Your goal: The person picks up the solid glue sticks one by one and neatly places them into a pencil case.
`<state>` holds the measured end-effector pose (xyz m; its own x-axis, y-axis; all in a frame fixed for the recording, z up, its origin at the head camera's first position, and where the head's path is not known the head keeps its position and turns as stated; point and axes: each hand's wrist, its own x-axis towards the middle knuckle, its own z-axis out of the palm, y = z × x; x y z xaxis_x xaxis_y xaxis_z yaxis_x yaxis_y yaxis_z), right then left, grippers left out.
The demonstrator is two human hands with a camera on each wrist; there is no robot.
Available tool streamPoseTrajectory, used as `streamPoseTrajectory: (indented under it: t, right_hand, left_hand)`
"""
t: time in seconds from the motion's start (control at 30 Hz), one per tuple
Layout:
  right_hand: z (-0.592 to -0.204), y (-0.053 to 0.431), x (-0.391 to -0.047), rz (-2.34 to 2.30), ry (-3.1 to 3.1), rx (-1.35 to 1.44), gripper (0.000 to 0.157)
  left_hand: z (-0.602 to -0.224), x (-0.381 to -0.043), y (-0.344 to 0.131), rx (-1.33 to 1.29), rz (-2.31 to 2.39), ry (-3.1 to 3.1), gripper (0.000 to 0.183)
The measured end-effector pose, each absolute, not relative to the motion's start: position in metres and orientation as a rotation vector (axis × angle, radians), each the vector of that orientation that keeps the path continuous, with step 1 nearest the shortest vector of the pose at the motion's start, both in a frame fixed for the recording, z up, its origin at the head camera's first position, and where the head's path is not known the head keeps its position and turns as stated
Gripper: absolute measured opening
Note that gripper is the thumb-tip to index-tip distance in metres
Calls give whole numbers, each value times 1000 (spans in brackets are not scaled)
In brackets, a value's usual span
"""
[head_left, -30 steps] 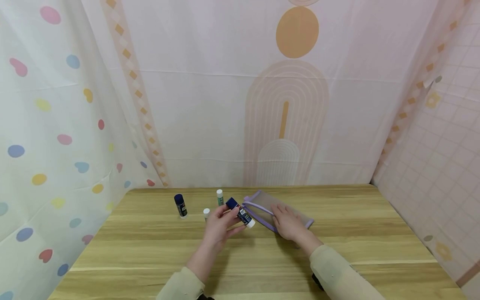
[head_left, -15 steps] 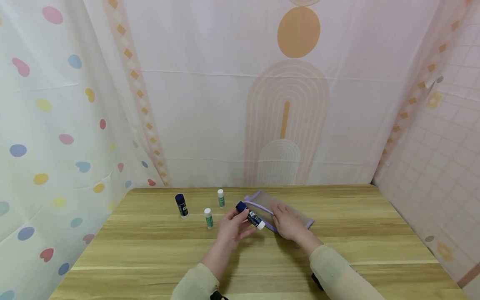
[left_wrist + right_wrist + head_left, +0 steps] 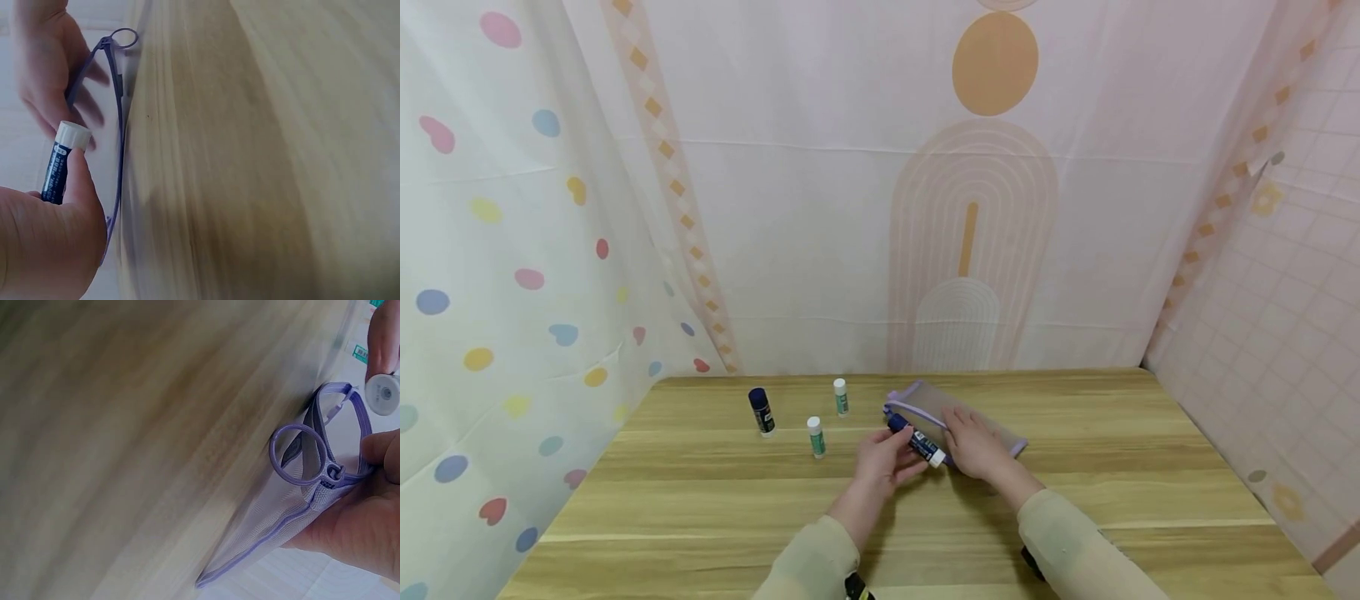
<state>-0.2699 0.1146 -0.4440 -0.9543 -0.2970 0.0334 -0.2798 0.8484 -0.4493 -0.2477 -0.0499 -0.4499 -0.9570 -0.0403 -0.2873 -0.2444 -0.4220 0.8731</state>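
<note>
In the head view my left hand (image 3: pixel 880 460) holds a dark blue glue stick (image 3: pixel 919 442) with a white end, tilted, just in front of a pouch's mouth. The pouch (image 3: pixel 917 392) is see-through mesh with purple trim and lies slantwise on the table. My right hand (image 3: pixel 976 443) grips the pouch by its upper edge. In the right wrist view the purple zip rim (image 3: pixel 364 415) stands parted, with a pull ring (image 3: pixel 273 453) at its end. The left wrist view shows the glue stick's white end (image 3: pixel 73 134) beside the rim and the right hand's fingers.
Left of the hands stand another dark blue glue stick (image 3: pixel 762 412) and two green-and-white glue sticks, one nearer (image 3: pixel 817 437) and one farther (image 3: pixel 841 397). They stand on a wooden table (image 3: pixel 700 508). A patterned curtain (image 3: pixel 805 250) hangs behind the table's back edge.
My left hand has moved right and slightly nearer with the glue stick, up to the pouch's mouth, uncovering the nearer green-and-white glue stick. My right hand and the pouch have stayed put.
</note>
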Motion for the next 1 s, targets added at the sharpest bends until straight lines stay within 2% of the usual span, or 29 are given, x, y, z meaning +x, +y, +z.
streamPoseTrajectory:
  t: [0.37,1.0]
  right_hand:
    - [-440,113,-268,-732,2981,-445,44]
    - [-443,113,-267,-748,3009,-480,44]
  left_hand:
    - [-452,-256,-40,-493,2509,1605,43]
    - [-454,-264,-28,-582,2488,1689,36]
